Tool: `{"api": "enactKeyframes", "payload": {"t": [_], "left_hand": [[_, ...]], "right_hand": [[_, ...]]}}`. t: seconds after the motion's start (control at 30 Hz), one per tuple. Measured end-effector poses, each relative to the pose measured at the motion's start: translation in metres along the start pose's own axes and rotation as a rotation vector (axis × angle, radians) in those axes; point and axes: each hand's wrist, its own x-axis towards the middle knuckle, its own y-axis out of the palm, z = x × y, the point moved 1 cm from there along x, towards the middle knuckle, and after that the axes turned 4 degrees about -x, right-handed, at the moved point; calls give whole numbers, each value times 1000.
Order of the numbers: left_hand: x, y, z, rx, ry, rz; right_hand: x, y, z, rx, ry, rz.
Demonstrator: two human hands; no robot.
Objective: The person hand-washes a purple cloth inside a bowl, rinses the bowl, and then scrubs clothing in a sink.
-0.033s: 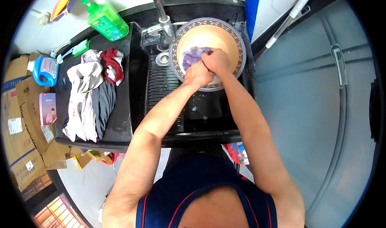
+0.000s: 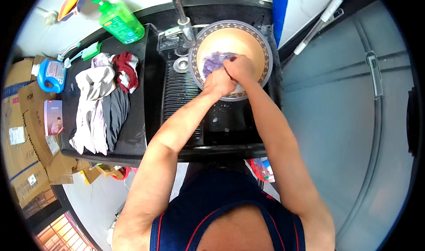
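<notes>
A round basin [image 2: 267, 61] with a patterned grey rim and a cream inside stands in the black sink. In it lies a wet purple cloth [image 2: 213, 61], bunched up; its kind does not show. My left hand [image 2: 220, 82] is closed on the near part of the cloth. Right beside it, my right hand [image 2: 240, 68] is closed too, gripping a fold of the cloth with a dark red bit showing at the fingers. The two fists touch or nearly touch, and most of the fingers are hidden from above.
A faucet [image 2: 187, 32] rises behind the basin's left side, next to a ridged washboard area [image 2: 177, 91]. On the left counter lie white, grey and maroon clothes [image 2: 95, 85], a green pump bottle [image 2: 121, 23], brushes [image 2: 91, 51] and a blue jug [image 2: 51, 76]. Cardboard boxes [image 2: 26, 131] stand farther left.
The view has shifted very slightly, so the scene sits a little farther right. Both hands keep their grip on the purple cloth.
</notes>
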Motion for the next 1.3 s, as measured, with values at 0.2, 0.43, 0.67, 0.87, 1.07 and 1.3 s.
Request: {"api": "enactKeyframes", "payload": {"t": [0.2,0.43,0.67,0.87,1.07,1.3], "left_hand": [[-25,-26,18,58,-106,-110],[-61,-121,103,-604,23,-544],[-51,-192,123,-1337,257,-924],[-38,-264,163,-1386,71,-1213],[-26,-275,195,-1239,-243,-1138],[-22,-123,97,-890,193,-752]], "right_hand": [[22,34,-13,281,-68,68],[14,23,-30,398,-66,-26],[0,52,-39,630,-52,115],[-4,46,-48,599,-7,132],[5,56,-63,563,-31,83],[25,67,-77,-235,-191,-260]]}}
